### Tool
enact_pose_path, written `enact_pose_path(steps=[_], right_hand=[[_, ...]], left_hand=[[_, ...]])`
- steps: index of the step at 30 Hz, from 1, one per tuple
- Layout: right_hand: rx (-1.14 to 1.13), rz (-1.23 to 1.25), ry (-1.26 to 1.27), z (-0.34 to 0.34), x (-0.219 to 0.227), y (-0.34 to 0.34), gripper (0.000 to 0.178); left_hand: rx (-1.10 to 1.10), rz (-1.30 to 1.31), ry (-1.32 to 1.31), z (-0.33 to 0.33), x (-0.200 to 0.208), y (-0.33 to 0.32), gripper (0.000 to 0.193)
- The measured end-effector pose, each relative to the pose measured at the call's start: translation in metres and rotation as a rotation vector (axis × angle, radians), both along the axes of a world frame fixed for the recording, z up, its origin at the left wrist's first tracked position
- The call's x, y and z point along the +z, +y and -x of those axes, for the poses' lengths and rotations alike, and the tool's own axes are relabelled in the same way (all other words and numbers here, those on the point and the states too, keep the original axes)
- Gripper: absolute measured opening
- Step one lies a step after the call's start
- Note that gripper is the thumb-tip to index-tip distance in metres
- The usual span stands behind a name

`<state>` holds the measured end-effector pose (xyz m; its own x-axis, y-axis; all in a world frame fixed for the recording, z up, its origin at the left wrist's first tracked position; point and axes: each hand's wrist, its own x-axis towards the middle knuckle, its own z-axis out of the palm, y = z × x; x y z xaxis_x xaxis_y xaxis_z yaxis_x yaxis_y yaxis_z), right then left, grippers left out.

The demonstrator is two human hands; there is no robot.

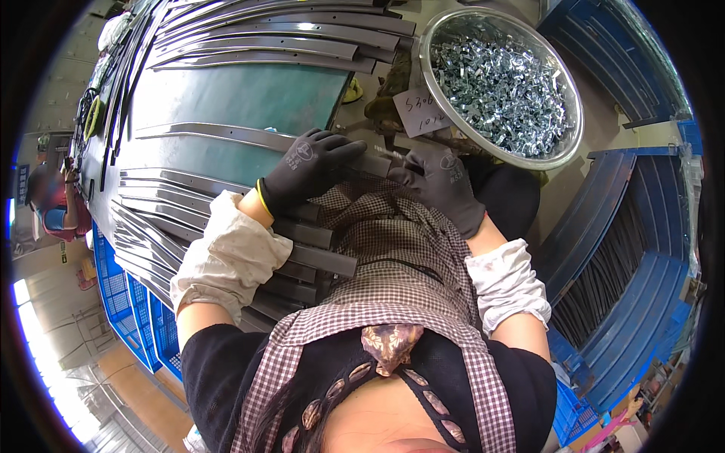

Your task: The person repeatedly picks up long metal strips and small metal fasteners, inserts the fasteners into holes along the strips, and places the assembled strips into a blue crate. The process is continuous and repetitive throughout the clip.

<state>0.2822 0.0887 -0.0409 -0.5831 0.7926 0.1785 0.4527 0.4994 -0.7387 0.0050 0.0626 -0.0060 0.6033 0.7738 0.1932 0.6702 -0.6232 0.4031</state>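
A long dark-grey strip (226, 134) with a few small holes lies across the green tabletop, its right end jutting past the table edge. My left hand (310, 167), in a black glove with a yellow cuff, is closed over the strip near that end. At the tip is my right hand (445, 185), gloved in black too, its thumb and fingers pinched together. Something small and pale shows by these fingertips, too small to name for certain. Beyond my right hand, a large clear round bowl (572, 143) holds many small shiny metal clips (498, 87).
More dark strips (264, 34) are stacked at the far side of the green table (249, 94), and others (174, 204) lie nearer me. A handwritten card (421, 112) leans by the bowl. Blue metal bins (638, 302) stand right, blue crates (136, 302) left. Another person (60, 200) is far left.
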Motion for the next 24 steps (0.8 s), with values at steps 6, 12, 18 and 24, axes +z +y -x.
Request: enact_pose_path(steps=[6, 12, 18, 24], right_hand=[[-0.024, 0.006, 0.033, -0.036, 0.0, -0.024, 0.019], [0.034, -0.043, -0.064, -0.034, -0.001, -0.025, 0.014], [0.083, -0.217, -0.212, -0.016, 0.018, -0.015, 0.012], [0.114, -0.325, -0.28, -0.023, 0.016, -0.016, 0.011]], left_hand=[[-0.027, -0.061, 0.065, 0.0, 0.001, 0.002, 0.053], [-0.035, -0.08, 0.035, -0.004, -0.001, -0.001, 0.043], [-0.034, -0.027, 0.064, -0.004, 0.002, -0.002, 0.048], [-0.075, 0.04, 0.047, -0.009, 0.01, -0.005, 0.049]])
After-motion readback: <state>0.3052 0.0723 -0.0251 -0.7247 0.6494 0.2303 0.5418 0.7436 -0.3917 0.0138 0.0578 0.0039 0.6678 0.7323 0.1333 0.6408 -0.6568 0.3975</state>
